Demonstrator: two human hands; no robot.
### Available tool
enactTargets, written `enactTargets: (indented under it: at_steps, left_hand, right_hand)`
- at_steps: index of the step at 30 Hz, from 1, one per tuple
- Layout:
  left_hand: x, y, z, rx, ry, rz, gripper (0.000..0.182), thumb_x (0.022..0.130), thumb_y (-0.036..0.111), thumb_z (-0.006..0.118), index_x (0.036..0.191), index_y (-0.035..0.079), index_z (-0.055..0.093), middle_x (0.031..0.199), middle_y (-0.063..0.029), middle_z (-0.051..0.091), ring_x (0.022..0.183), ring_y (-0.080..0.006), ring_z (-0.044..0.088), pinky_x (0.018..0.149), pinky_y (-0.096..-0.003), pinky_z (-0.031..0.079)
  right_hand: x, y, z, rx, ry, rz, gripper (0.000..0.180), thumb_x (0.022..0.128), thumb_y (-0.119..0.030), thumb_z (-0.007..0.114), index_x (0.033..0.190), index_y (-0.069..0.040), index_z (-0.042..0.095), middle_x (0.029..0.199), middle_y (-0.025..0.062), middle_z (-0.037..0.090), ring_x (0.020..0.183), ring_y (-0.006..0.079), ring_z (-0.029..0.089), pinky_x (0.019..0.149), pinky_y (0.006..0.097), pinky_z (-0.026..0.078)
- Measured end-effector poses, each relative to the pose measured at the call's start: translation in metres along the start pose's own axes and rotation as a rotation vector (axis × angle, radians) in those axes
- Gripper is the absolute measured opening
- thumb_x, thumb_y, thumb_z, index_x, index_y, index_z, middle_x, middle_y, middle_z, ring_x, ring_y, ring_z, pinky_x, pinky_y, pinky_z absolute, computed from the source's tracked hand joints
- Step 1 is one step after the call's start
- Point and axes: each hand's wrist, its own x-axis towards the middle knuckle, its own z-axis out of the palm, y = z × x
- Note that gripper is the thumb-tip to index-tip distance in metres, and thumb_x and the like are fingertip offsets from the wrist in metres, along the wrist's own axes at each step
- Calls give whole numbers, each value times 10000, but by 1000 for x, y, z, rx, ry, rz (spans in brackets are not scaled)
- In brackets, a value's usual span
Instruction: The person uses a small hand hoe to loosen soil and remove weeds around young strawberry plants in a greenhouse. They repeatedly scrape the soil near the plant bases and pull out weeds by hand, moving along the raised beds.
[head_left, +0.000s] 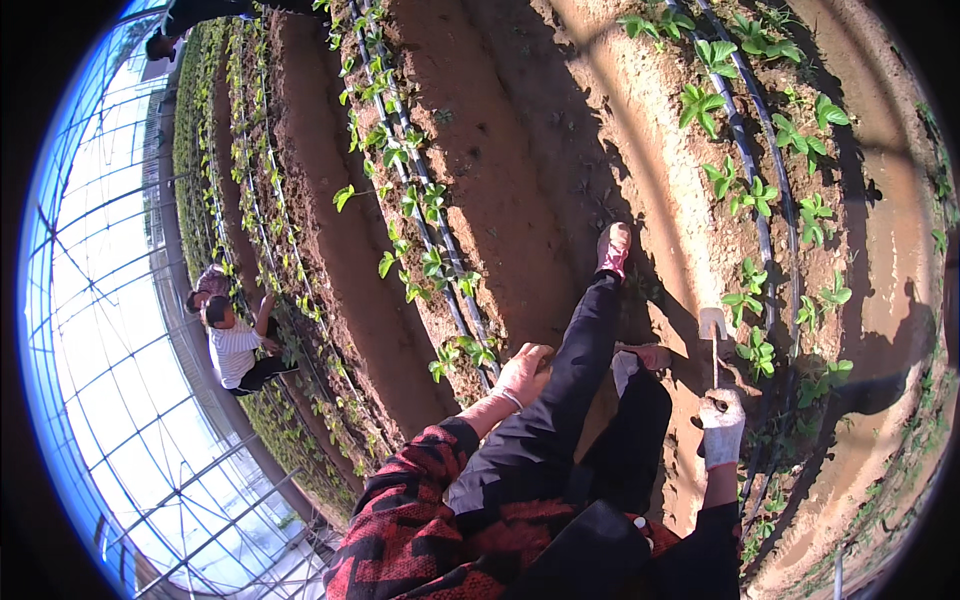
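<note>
My right hand (721, 420), in a pale, soiled work glove, grips a small hoe (712, 326) with a thin shaft and a flat blade. The blade lies at the side of the right soil bed, close to young leafy plants (756, 352). My left hand (523, 373) is bare, with a pale band at the wrist and its fingers curled. It hangs over my leg, near the plants (476, 349) of the left bed; whether anything is inside it cannot be told.
Black drip irrigation hoses (765, 225) run along the right bed, and more hoses (420, 187) along the left one. My pink shoe (615, 244) stands in the furrow. At left, a person in a striped top (236, 352) crouches beside another person, near the greenhouse frame (180, 491).
</note>
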Motion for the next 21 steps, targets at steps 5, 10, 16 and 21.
enactTargets:
  at_steps: [5,10,16,21]
  left_hand:
    - [36,19,-23,-81,-39,37,398,809,92,669,1188,-7,600,1082,-158,620,969,-298,663,855,-367,533]
    - [54,2,-58,-116,-5,-86,370,831,136,648,1186,38,606,1081,-161,608,961,-318,649,852,-395,529]
    - [73,-14,-101,-95,40,-150,359,839,136,679,1173,25,610,989,-136,635,946,-262,675,827,-353,541]
    - [64,-36,-123,-167,105,-273,341,831,125,685,1154,35,619,994,-140,627,914,-266,675,810,-351,539]
  right_hand:
    - [34,-11,9,-30,19,-62,145,825,-41,676,964,-18,641,861,47,653,758,122,598,718,282,508]
    - [64,-67,39,-201,11,-88,167,798,-34,701,954,-13,648,862,79,667,757,147,608,738,291,509]
    - [102,-115,67,-368,-46,8,201,765,-75,716,949,-15,663,831,101,670,753,204,631,741,331,519]
    - [112,-172,107,-464,-139,-84,190,774,-82,718,941,-10,663,823,102,653,770,206,628,747,329,510]
